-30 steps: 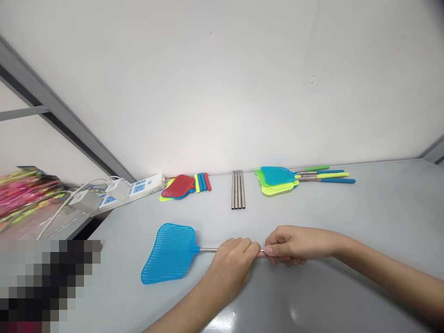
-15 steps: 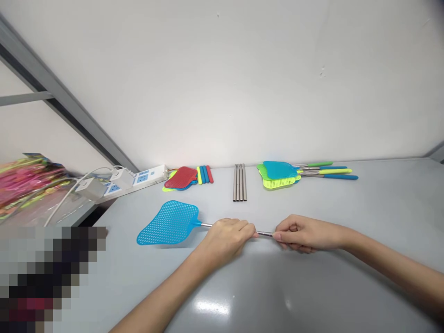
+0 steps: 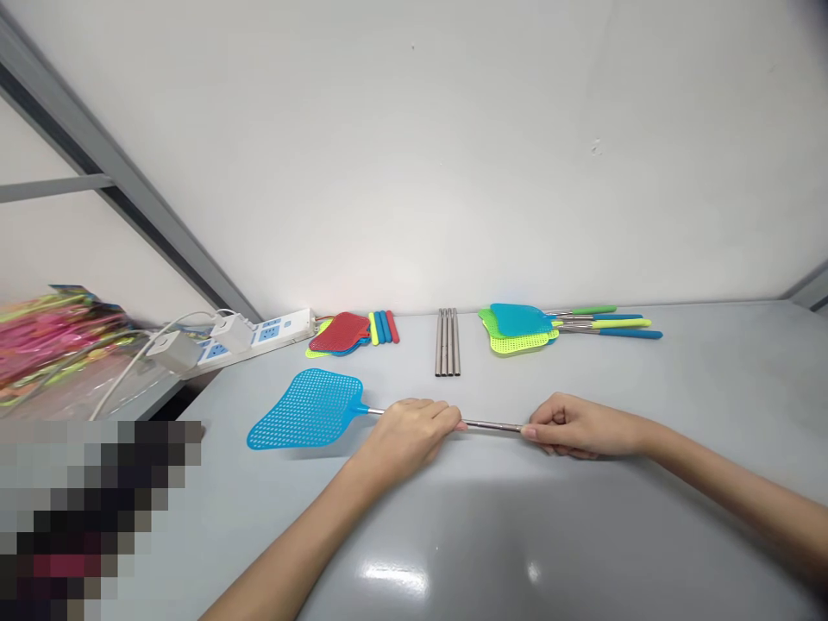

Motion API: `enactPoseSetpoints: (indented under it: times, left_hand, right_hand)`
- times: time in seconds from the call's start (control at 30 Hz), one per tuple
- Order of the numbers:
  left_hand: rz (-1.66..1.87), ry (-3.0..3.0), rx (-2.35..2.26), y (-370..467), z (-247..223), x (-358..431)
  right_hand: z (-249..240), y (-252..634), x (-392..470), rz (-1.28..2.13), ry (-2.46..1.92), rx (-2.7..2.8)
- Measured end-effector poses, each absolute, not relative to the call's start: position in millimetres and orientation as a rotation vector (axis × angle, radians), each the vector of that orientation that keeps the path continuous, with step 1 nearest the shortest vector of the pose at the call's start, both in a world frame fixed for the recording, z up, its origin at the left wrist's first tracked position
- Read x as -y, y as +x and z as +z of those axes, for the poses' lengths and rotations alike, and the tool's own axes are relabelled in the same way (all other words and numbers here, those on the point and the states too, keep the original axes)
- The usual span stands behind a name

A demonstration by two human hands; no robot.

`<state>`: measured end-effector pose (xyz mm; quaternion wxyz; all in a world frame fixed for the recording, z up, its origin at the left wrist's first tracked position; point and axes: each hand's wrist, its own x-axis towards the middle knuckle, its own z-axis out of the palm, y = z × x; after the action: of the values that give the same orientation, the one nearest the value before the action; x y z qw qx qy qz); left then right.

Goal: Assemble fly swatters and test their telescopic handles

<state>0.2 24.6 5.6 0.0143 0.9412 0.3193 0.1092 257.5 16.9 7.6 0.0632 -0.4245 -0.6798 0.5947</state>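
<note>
**Bright scene, glare up front**

Wall (image 3: pixel 401 155) bright, fairly even. Two glare spots (image 3: pixel 394 576) on tabletop (image 3: pixel 485 535), toward front edge. Soft shadow under swatter (image 3: pixel 309 410). Packets (image 3: pixel 58 341) beyond left edge blurred; pixel blocks (image 3: pixel 84 526) hide that edge's front stretch.

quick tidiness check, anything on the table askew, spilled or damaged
Nothing visibly spilled or damaged, the held blue fly swatter included. Slightly askew: the stacked fly swatters at back right, fanned unevenly beside neat metal tubes.
</note>
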Motion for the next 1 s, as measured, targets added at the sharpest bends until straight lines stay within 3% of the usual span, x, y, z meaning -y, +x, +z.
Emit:
enactPoseSetpoints:
  times: [0.5,1.0]
  left_hand:
    - [0.369,3.086,-1.044,-14.5,6.9,-35.4]
    - [0.475,3.063,-1.120,-31.0,18.4,-44.9]
  right_hand:
    - [1.2,297.1,-23.0,1.849,-1.304,2.038]
    - [-6.6,349.8,-31.2,2.375,-1.296,1.622]
